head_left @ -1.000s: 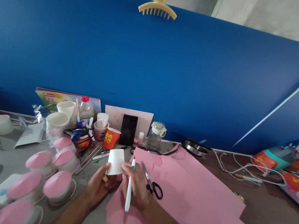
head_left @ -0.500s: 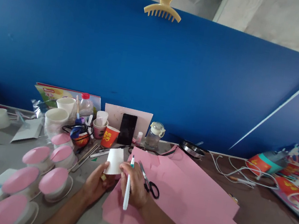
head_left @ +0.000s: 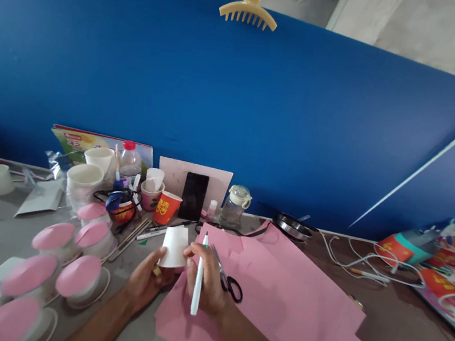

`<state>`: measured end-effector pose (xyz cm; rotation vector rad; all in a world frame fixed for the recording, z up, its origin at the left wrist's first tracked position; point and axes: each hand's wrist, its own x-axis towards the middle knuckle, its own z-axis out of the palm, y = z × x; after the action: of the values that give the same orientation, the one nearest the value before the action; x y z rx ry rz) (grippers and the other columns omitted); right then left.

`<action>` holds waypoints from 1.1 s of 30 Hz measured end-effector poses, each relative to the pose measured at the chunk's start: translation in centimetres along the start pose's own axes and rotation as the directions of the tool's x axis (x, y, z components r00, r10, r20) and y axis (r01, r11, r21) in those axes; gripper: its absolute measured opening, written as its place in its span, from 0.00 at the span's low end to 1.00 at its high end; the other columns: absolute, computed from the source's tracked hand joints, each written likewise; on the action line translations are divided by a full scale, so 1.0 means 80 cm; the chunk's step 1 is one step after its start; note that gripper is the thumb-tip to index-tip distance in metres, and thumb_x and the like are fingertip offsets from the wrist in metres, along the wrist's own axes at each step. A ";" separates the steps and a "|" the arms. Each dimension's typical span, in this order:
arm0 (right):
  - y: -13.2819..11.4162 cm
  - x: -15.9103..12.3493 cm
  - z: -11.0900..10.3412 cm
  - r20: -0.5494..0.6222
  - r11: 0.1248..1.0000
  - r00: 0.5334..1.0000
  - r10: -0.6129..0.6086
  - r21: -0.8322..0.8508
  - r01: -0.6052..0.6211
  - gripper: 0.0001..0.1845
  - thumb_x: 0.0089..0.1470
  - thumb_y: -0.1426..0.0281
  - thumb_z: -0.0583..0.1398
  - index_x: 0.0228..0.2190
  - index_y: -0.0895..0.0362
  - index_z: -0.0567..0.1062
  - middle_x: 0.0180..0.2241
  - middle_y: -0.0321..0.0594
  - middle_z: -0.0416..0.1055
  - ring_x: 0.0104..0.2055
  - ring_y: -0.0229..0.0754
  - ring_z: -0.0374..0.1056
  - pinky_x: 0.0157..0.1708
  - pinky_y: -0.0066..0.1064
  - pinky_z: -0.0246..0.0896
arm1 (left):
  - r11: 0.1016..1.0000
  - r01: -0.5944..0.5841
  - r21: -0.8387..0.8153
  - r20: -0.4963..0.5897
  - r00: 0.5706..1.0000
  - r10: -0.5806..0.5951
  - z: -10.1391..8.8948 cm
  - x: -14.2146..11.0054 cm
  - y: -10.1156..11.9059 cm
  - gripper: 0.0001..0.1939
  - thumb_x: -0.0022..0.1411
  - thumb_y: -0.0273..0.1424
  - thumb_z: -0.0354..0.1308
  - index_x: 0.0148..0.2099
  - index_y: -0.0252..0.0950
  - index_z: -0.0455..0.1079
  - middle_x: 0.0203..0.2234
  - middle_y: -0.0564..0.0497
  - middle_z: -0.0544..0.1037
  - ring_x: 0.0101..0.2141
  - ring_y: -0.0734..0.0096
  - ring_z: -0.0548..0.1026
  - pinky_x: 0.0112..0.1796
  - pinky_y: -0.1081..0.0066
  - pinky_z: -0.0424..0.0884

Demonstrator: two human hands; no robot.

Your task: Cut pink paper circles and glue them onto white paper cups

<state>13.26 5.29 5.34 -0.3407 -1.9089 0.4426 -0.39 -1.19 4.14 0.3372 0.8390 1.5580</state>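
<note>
My left hand (head_left: 146, 279) is closed around the left side of a white paper cup (head_left: 175, 248), which tapers slightly toward its top. A small yellowish thing (head_left: 157, 270) shows by the left fingers; I cannot make out what it is. My right hand (head_left: 209, 281) grips a white marker pen (head_left: 197, 288), its dark tip pointing up and away from me. The right fingertips are at the cup's right edge. Just right of that hand, black-handled scissors (head_left: 233, 288) lie on large pink paper sheets (head_left: 291, 309), with their blades partly hidden.
Several cups with pink paper tops (head_left: 79, 276) stand at left. Behind them are stacked white cups (head_left: 83, 181), a red cup (head_left: 167, 209), a phone (head_left: 194, 197) and a glass jar (head_left: 235, 205). White cables (head_left: 362, 266) lie at right before the blue partition (head_left: 238, 108).
The right fingers have shifted slightly and the marker pen has turned a little more upright, its tip now slightly right. The cup is almost unmoved.
</note>
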 end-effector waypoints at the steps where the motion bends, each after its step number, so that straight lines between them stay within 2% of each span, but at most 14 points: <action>1: 0.001 0.000 0.000 -0.001 1.000 1.000 0.015 0.007 -0.015 0.16 0.58 0.76 0.51 0.48 0.56 0.64 0.36 0.43 0.72 0.38 0.43 0.69 0.40 0.36 0.67 | 1.000 -0.002 0.003 -0.008 1.000 0.002 0.000 0.000 0.000 0.18 0.50 0.41 0.66 0.24 0.33 0.65 0.09 0.59 0.61 0.13 0.82 0.56 0.21 0.75 0.59; 7: 0.006 -0.004 0.002 -0.001 0.996 0.997 0.082 0.029 -0.082 0.17 0.58 0.76 0.52 0.49 0.56 0.63 0.37 0.42 0.72 0.40 0.42 0.70 0.43 0.36 0.67 | 0.999 0.007 0.039 -0.044 0.999 -0.005 0.001 0.003 -0.001 0.19 0.47 0.41 0.68 0.24 0.34 0.64 0.09 0.59 0.61 0.14 0.81 0.56 0.20 0.76 0.58; 11: 0.007 -0.003 0.002 -0.045 0.998 0.998 0.053 0.019 -0.052 0.21 0.58 0.77 0.52 0.53 0.56 0.61 0.40 0.45 0.71 0.44 0.43 0.69 0.47 0.39 0.66 | 0.998 0.003 0.066 0.010 1.000 -0.004 0.001 0.002 -0.003 0.17 0.50 0.41 0.66 0.28 0.33 0.65 0.11 0.59 0.62 0.14 0.82 0.56 0.19 0.77 0.55; 15: 0.003 0.004 -0.002 -0.042 0.997 0.997 0.060 -0.044 -0.062 0.23 0.58 0.76 0.52 0.54 0.55 0.60 0.47 0.47 0.70 0.49 0.45 0.67 0.49 0.41 0.65 | 0.994 0.006 0.108 0.047 0.999 -0.011 0.004 -0.001 -0.004 0.18 0.50 0.42 0.66 0.30 0.33 0.67 0.11 0.59 0.62 0.15 0.82 0.56 0.19 0.77 0.54; 18: 0.001 0.010 -0.006 -0.005 0.997 0.999 0.032 -0.068 -0.032 0.23 0.58 0.76 0.52 0.55 0.56 0.60 0.47 0.48 0.71 0.48 0.47 0.68 0.48 0.42 0.66 | 0.993 0.015 0.117 0.037 0.999 -0.020 0.006 -0.003 -0.004 0.19 0.48 0.42 0.67 0.29 0.33 0.66 0.12 0.59 0.62 0.15 0.82 0.56 0.19 0.77 0.54; 22: -0.001 0.010 -0.007 0.038 0.995 0.999 0.013 -0.102 -0.009 0.23 0.57 0.75 0.52 0.55 0.56 0.62 0.45 0.47 0.73 0.45 0.48 0.69 0.45 0.42 0.68 | 0.995 0.009 0.096 0.017 1.000 -0.010 0.004 -0.001 -0.005 0.16 0.50 0.40 0.66 0.28 0.33 0.66 0.11 0.59 0.62 0.15 0.82 0.57 0.19 0.77 0.54; 27: -0.001 0.006 -0.004 0.072 0.989 0.991 -0.109 -0.095 0.116 0.27 0.55 0.77 0.53 0.57 0.56 0.59 0.46 0.48 0.73 0.47 0.48 0.69 0.46 0.43 0.68 | 0.998 0.003 0.065 -0.017 1.000 -0.001 0.000 0.001 -0.006 0.16 0.51 0.38 0.65 0.25 0.33 0.65 0.11 0.59 0.62 0.15 0.83 0.56 0.19 0.77 0.55; 30: 0.000 0.007 -0.004 0.064 0.993 0.997 -0.033 -0.115 0.040 0.25 0.56 0.76 0.53 0.56 0.56 0.60 0.46 0.47 0.73 0.47 0.48 0.69 0.47 0.43 0.67 | 0.996 -0.004 0.087 0.005 1.000 0.004 0.001 0.001 -0.006 0.16 0.53 0.40 0.64 0.25 0.33 0.65 0.11 0.59 0.61 0.14 0.83 0.55 0.20 0.77 0.55; 33: 0.000 0.008 -0.004 0.069 0.991 0.997 -0.015 -0.130 0.024 0.25 0.57 0.75 0.53 0.57 0.57 0.60 0.48 0.48 0.72 0.49 0.48 0.68 0.48 0.43 0.66 | 0.993 0.007 0.121 0.033 0.999 -0.011 0.000 0.002 -0.007 0.18 0.54 0.42 0.62 0.25 0.34 0.64 0.10 0.60 0.59 0.14 0.82 0.54 0.20 0.76 0.55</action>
<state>13.34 5.65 6.01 -0.3969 -2.0112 0.3206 -0.02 -1.05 3.72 0.4455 0.9097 1.4930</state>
